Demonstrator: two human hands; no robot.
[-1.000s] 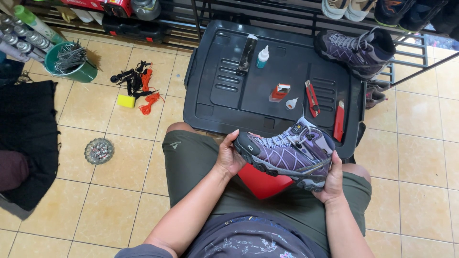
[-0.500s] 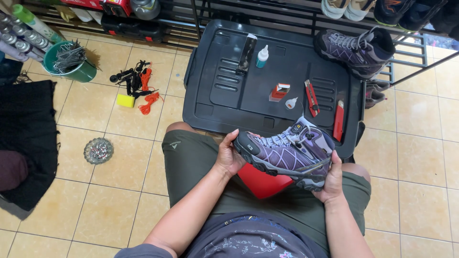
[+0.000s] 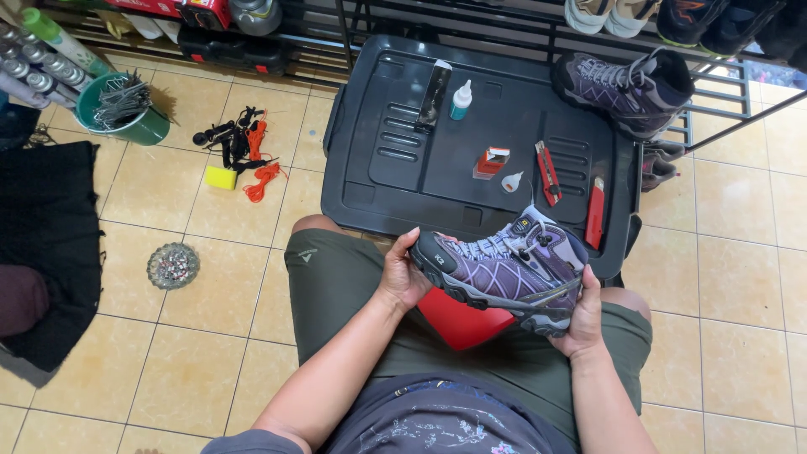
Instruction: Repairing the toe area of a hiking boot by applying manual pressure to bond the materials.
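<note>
Fingers (image 3: 414,245) of the left hand (image 3: 402,277) curl round the toe of the purple hiking boot (image 3: 504,273), which sits over the lap on a red block (image 3: 458,319); the right hand (image 3: 582,318) cups the heel from below. Honestly the grip looks light, so the boot could tip off toward the black bin lid (image 3: 403,189) and knock the small glue bottle (image 3: 460,100) or red cutters (image 3: 548,172).

Purple mesh hiking boot (image 3: 504,273) held over lap, left hand (image 3: 403,277) gripping toe, right hand (image 3: 584,319) cupping heel. Red flat piece (image 3: 462,319) under the fingers. Beyond the fingers, black plastic lid surface (image 3: 403,181) carries red utility knife (image 3: 548,172).
</note>
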